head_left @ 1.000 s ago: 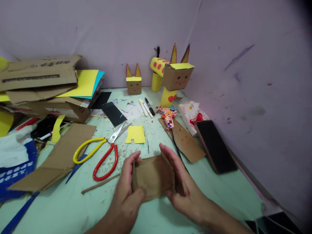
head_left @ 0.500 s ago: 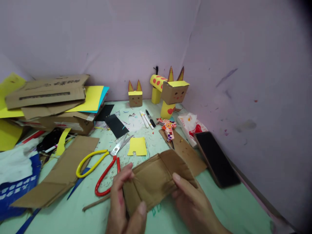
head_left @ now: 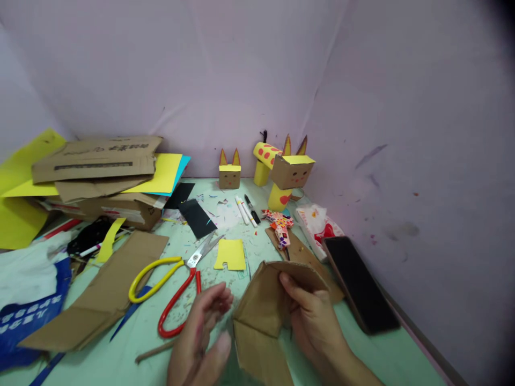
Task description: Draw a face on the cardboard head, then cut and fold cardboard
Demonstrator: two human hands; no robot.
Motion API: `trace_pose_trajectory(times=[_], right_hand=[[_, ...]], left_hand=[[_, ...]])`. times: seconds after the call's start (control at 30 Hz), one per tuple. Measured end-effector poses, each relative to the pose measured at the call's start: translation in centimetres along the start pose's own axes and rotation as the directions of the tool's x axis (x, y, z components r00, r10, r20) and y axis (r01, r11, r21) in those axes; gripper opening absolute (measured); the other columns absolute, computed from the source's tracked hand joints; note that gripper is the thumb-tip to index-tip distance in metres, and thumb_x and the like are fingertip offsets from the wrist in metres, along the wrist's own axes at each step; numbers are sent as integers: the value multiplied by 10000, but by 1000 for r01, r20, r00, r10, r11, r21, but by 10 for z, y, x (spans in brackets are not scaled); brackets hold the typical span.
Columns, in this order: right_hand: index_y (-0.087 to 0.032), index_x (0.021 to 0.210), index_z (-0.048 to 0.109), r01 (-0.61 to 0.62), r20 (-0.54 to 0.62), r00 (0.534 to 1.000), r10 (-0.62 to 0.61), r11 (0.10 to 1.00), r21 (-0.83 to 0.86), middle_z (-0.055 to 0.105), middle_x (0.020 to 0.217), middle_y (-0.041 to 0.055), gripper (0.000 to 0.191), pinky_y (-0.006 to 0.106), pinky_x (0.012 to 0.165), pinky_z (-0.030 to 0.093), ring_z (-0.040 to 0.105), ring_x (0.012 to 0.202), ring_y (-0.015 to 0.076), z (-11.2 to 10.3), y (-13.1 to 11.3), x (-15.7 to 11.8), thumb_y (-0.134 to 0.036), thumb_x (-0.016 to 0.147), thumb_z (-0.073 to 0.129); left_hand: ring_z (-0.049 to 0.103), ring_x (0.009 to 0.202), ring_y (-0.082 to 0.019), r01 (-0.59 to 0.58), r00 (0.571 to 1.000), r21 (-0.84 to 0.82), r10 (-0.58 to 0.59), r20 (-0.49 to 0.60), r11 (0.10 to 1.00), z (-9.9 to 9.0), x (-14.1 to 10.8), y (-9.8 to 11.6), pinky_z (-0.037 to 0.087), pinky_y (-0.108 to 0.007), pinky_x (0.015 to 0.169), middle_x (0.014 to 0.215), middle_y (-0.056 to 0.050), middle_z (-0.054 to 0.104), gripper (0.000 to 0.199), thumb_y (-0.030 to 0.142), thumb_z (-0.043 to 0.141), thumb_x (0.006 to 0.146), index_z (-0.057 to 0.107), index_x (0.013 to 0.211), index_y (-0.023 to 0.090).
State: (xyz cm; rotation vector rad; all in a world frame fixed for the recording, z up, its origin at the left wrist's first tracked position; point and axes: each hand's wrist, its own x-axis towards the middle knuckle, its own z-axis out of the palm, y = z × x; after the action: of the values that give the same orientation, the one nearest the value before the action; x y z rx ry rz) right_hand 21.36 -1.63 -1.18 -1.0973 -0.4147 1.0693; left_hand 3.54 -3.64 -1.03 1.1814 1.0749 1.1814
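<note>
A creased strip of brown cardboard (head_left: 259,305) is bent along its fold lines in front of me. My right hand (head_left: 316,316) grips its right part, thumb on the inner face and fingers behind. Just left of the cardboard, my left hand (head_left: 203,335) is off it, thumb and fingers apart with nothing between them. Scissors (head_left: 193,262) with one yellow and one red handle lie partly spread beyond my left hand. A notched yellow paper piece (head_left: 230,254) lies past the cardboard.
At the back stand a cardboard animal figure (head_left: 293,171) and a small cardboard head (head_left: 229,178). Markers (head_left: 246,212) and black paper (head_left: 197,219) lie mid-table. A phone (head_left: 360,284) is at right. Boxes (head_left: 94,161) and a long cardboard piece (head_left: 96,295) fill the left.
My left hand has let go of the cardboard and moved slightly down. The cardboard has been turned and folded more sharply, held by my right hand alone. The view has tilted up a little.
</note>
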Motion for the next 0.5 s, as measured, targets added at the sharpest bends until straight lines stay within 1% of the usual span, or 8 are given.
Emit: trace_pose_trajectory(times=[0.03, 0.1, 0.17, 0.23, 0.3, 0.37, 0.43, 0.5], right_hand=[[-217, 767, 765, 28, -2, 1000, -28, 999, -19, 765, 771, 14, 234, 307, 706, 522, 672, 753, 209, 0, 1, 0, -262, 556, 854], [-221, 764, 763, 53, -4, 999, -53, 998, -30, 761, 757, 5, 213, 285, 702, 512, 664, 750, 193, 1, 3, 0, -265, 573, 847], [-219, 752, 759, 38, -4, 999, -38, 999, -9, 766, 771, 10, 183, 288, 718, 514, 668, 757, 192, 2, 3, 0, -276, 594, 832], [-220, 768, 756, 16, -4, 1000, -16, 1000, 17, 771, 804, 18, 185, 316, 765, 518, 677, 793, 205, 4, 2, 0, -270, 602, 821], [-225, 791, 753, -2, -18, 1000, 3, 999, 41, 771, 814, 16, 213, 344, 807, 513, 681, 820, 218, 6, 1, 1, -250, 591, 821], [-226, 784, 749, -20, -35, 999, 23, 998, 63, 770, 800, 9, 229, 339, 809, 512, 679, 811, 212, 6, 0, 2, -241, 572, 833], [-224, 787, 741, -36, -36, 999, 39, 995, 90, 770, 804, 2, 263, 318, 787, 516, 676, 796, 200, 6, -1, 2, -237, 549, 851], [-224, 806, 726, -76, -17, 997, 78, 992, 104, 764, 788, -13, 316, 298, 757, 521, 675, 769, 187, 5, -1, 2, -247, 524, 867]], left_hand=[[597, 1110, -294, 103, 995, -70, -104, -7, 992, 1, 3, 2, 480, -427, 955, 1151, -88, 656, 443, 489, 631, 781, 609, 1159, 258], [633, 1040, -269, 264, 964, -201, -265, 19, 944, 4, 8, 5, 497, -384, 907, 1091, -81, 674, 476, 468, 693, 723, 616, 1132, 235], [651, 993, -242, 356, 933, -309, -356, 59, 882, 8, 9, 9, 501, -343, 862, 1056, -72, 687, 424, 440, 689, 729, 635, 1088, 223], [667, 937, -217, 398, 914, -378, -397, 85, 836, 9, 9, 12, 509, -313, 800, 1017, -69, 700, 341, 397, 632, 783, 644, 1070, 212], [673, 874, -196, 399, 913, -385, -398, 87, 832, 7, 10, 10, 515, -292, 751, 970, -64, 708, 292, 326, 610, 801, 644, 1062, 199], [669, 828, -176, 361, 930, -335, -360, 67, 870, 3, 12, 4, 520, -275, 730, 946, -50, 706, 299, 247, 642, 771, 631, 1066, 199], [663, 830, -168, 297, 955, -224, -293, 51, 928, -2, 13, -3, 527, -267, 732, 967, -44, 694, 312, 209, 651, 773, 611, 1083, 212], [652, 883, -166, 176, 982, -50, -172, 74, 983, -6, 13, -8, 531, -262, 759, 1022, -45, 671, 292, 214, 607, 830, 591, 1121, 242]])
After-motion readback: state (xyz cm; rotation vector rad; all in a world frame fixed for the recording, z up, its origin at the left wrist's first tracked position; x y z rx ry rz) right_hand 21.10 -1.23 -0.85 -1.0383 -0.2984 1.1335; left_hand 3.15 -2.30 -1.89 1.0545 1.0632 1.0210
